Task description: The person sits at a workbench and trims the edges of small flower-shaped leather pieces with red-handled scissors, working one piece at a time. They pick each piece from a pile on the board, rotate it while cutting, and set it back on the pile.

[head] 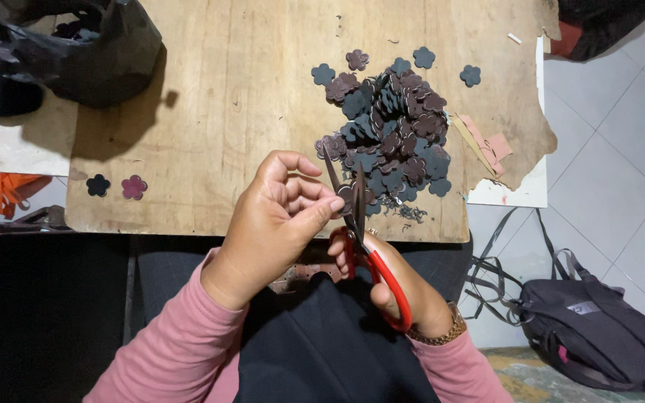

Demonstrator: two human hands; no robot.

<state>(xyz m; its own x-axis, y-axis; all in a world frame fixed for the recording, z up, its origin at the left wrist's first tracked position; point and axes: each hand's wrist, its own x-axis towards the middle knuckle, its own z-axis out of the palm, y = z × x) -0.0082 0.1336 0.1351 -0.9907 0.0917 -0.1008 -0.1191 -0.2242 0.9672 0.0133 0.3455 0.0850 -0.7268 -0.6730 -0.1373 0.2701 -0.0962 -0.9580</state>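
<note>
I see the wooden tabletop (225,97) carrying a heap of dark flower cut-outs (393,134) just beyond the hands, within easy reach. My right hand (393,287) has its grip closed through the red-handled scissors (363,239), blades parted upward. My left hand (278,220) pinches one small flower piece (347,195) between the blades, steadying it.

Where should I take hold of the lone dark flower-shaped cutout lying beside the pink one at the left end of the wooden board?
Probably by its scalloped edge, coming from above. The dark flower-shaped cutout lies flat on the wooden board, apart from the pink flower-shaped cutout, so a fingertip pinch under one petal seems likeliest to lift it; its outer, left side has bare board for approach.
</note>
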